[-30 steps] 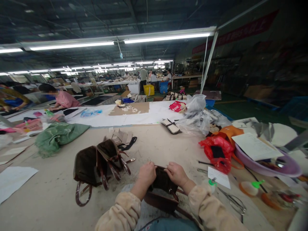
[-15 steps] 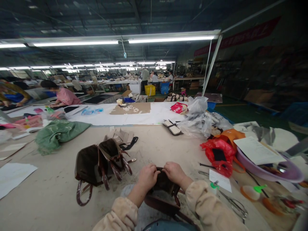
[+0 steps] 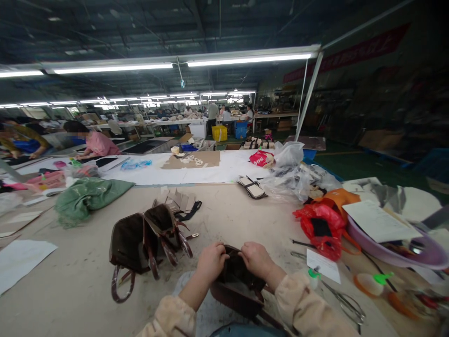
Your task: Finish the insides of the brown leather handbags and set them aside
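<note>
A dark brown handbag (image 3: 238,297) stands at the near edge of the table, its mouth facing up and showing a dark lining. My left hand (image 3: 212,262) pinches the far rim on its left side. On the right part of that same rim, the fingers of my right hand (image 3: 257,260) are closed. A short stretch of rim shows between the two hands. To the left, two more brown handbags stand side by side, a larger one (image 3: 128,241) and a smaller one (image 3: 159,217), with their handles hanging down.
Scissors (image 3: 345,299), a small bottle with a green cap (image 3: 370,282) and a white paper slip (image 3: 323,265) lie at right. Behind them are a red plastic bag (image 3: 329,243) and a purple basin (image 3: 396,252). Green cloth (image 3: 87,196) lies at left. Several people sit farther back.
Both hands stay on the bag's rim and have moved slightly apart, so more of the rim and lining shows between them. The view has shifted a little.
</note>
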A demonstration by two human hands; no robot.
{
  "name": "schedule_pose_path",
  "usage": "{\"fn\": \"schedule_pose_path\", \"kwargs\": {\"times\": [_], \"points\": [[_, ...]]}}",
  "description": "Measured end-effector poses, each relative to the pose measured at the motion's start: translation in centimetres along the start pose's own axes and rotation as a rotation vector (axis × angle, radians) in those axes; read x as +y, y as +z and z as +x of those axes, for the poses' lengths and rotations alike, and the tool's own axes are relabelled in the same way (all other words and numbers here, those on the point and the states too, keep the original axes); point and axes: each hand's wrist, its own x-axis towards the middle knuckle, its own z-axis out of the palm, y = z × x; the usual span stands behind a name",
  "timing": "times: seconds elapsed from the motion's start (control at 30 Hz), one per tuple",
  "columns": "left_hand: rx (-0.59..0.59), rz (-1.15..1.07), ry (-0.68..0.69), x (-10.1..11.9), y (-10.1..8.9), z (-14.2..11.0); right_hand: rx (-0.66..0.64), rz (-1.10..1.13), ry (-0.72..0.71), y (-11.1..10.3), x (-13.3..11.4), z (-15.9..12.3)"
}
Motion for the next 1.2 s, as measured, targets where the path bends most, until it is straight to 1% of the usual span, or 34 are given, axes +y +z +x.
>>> {"fn": "schedule_pose_path", "kwargs": {"times": [0.1, 0.23, 0.33, 0.43, 0.57, 0.67, 0.83, 0.97, 1.1, 1.2], "points": [[-0.031, 0.020, 0.015, 0.8, -0.3, 0.5, -0.006, 0.024, 0.008, -0.3, 0.3, -1.3], [-0.040, 0.019, 0.072, 2.0, -0.1, 0.5, 0.001, 0.038, 0.076, 0.1, 1.0, -2.8], [-0.042, 0.038, 0.126, 2.5, 0.0, 0.5, 0.013, 0.043, 0.103, 0.5, 1.5, -3.2], [-0.063, 0.086, 0.161, 2.5, 0.0, 0.7, 0.030, 0.043, 0.089, 0.9, 1.6, -3.2], [-0.079, 0.133, 0.112, 2.4, 0.1, 0.9, 0.056, 0.030, 0.056, 1.2, 1.4, -3.1], [-0.078, 0.129, 0.075, 2.4, 0.4, 0.9, 0.066, 0.035, 0.048, 1.3, 1.3, -3.1], [-0.050, 0.110, 0.062, 2.4, 0.8, 1.0, 0.073, 0.051, 0.055, 1.3, 1.3, -3.1], [-0.056, 0.092, 0.032, 2.4, 1.0, 1.1, 0.085, 0.065, 0.062, 1.5, 1.2, -3.2], [-0.046, 0.060, 0.037, 2.6, 1.0, 1.1, 0.099, 0.072, 0.068, 1.8, 1.3, -3.2], [-0.055, 0.033, 0.013, 2.6, 0.8, 1.0, 0.074, 0.086, 0.072, 1.7, 1.5, -3.1]]}}
